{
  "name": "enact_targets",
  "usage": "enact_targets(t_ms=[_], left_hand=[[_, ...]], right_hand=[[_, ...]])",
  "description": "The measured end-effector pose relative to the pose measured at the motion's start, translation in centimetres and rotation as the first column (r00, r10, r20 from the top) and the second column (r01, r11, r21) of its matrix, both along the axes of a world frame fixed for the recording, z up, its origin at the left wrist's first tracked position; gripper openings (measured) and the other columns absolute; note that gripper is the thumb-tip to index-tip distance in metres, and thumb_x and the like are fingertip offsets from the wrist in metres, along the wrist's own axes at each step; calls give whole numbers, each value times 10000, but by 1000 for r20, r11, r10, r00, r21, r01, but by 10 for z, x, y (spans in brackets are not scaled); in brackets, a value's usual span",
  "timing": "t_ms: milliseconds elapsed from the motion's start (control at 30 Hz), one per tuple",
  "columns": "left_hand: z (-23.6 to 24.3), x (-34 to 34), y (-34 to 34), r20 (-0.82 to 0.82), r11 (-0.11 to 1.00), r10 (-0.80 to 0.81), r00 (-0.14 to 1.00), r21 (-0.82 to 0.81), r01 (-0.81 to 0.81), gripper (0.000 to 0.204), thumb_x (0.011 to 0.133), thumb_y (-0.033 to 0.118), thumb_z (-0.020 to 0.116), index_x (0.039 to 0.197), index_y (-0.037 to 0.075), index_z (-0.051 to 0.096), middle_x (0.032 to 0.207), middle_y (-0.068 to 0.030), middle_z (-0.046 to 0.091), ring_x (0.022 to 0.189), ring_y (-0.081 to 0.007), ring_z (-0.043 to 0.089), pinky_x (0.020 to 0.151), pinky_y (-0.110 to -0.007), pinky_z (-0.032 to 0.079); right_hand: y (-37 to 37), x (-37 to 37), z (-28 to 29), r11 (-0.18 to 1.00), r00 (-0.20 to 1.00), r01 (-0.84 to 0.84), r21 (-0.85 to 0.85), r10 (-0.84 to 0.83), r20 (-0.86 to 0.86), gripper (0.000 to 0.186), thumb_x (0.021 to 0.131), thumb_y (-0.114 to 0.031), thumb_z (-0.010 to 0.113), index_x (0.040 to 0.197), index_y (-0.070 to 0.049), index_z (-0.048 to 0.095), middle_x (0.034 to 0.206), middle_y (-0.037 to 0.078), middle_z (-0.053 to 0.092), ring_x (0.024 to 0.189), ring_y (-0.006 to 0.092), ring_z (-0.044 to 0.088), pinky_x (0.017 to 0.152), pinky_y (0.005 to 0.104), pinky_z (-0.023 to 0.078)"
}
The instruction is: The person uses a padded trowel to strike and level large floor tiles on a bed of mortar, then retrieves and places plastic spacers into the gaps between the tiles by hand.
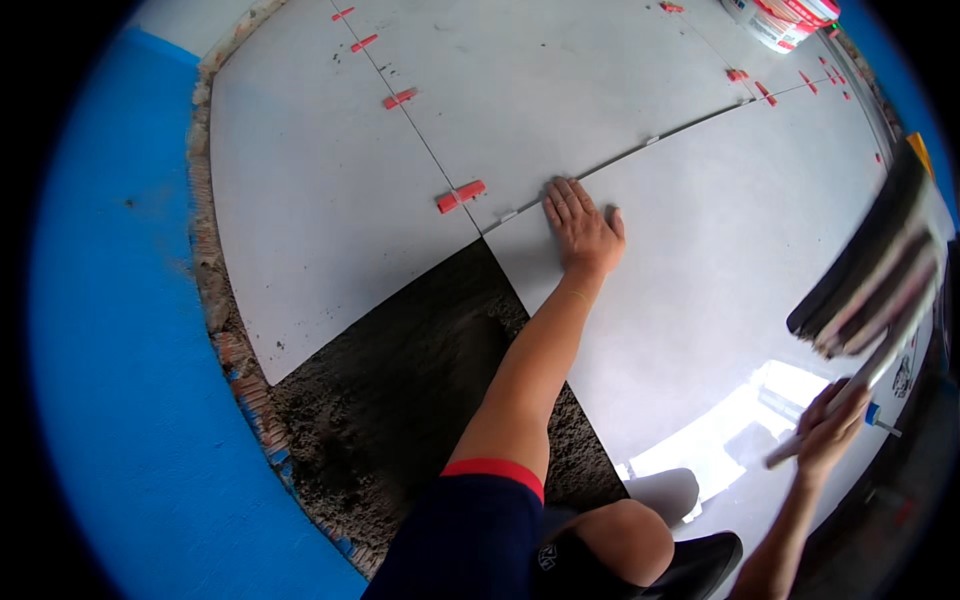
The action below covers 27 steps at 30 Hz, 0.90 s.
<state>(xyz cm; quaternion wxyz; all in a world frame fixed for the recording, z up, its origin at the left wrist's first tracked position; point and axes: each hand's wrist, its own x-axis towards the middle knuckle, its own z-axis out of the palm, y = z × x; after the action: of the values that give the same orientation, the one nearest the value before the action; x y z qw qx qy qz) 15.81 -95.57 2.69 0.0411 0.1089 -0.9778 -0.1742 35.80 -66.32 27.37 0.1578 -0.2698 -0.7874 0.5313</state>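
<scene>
My left hand rests palm down, fingers slightly apart, on a large pale tile at its far edge. Small white clips sit in that seam. My right hand grips the light handle of a tool raised at the right; its broad dark head is smeared by motion, so I cannot make out its exact shape. Left of the tile, a rough patch of dark mortar lies exposed beside my left forearm. A red levelling wedge sits on the joint left of my left hand.
More laid tiles with red wedges extend across the back. A white and red bucket stands at top right. A blue painted surface with a broken edge runs down the left. My bent knee is at the bottom.
</scene>
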Motion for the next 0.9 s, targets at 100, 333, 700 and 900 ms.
enact_targets(t_ms=[100, 333, 700, 900], left_hand=[[-3, -2, 0, -3, 1000, -2, 1000, 15, 2, 862, 963, 462, 445, 1502, -152, 171, 1596, -306, 159, 1510, -410, 91, 1232, -500, 35], [-4, -2, -2, -82, 998, -61, 995, -37, 58, 837, 949, 453, 490, 1475, -152, 252, 1572, -312, 232, 1490, -420, 174, 1230, -503, 88], [-8, -8, 0, -33, 977, -51, 998, -211, 43, 826, 953, 451, 456, 1480, -152, 252, 1583, -295, 220, 1496, -404, 164, 1227, -497, 86], [0, -15, 19, 0, 941, -92, 996, -328, 87, 808, 971, 448, 405, 1490, -148, 237, 1602, -304, 158, 1513, -407, 104, 1226, -513, 66]], right_hand=[[-63, -3, -71, 989, 945, 111, 97, -135, 297, 573, 1012, -611, 401, 784, -94, 498, 539, -30, 413, 398, 84, 383, 365, 253, 310], [6, -92, -16, 916, 777, -247, -317, 383, 500, 556, 1017, -586, 425, 849, -64, 519, 580, -1, 450, 396, 94, 385, 392, 273, 367], [79, -44, -136, 966, 781, 243, 86, -247, 574, 657, 997, -645, 379, 666, -84, 467, 507, 29, 437, 382, 158, 445, 364, 350, 387], [138, -87, -182, 977, 793, 209, -30, -151, 590, 682, 965, -706, 379, 747, -63, 449, 517, 36, 433, 381, 181, 456, 369, 379, 401]])
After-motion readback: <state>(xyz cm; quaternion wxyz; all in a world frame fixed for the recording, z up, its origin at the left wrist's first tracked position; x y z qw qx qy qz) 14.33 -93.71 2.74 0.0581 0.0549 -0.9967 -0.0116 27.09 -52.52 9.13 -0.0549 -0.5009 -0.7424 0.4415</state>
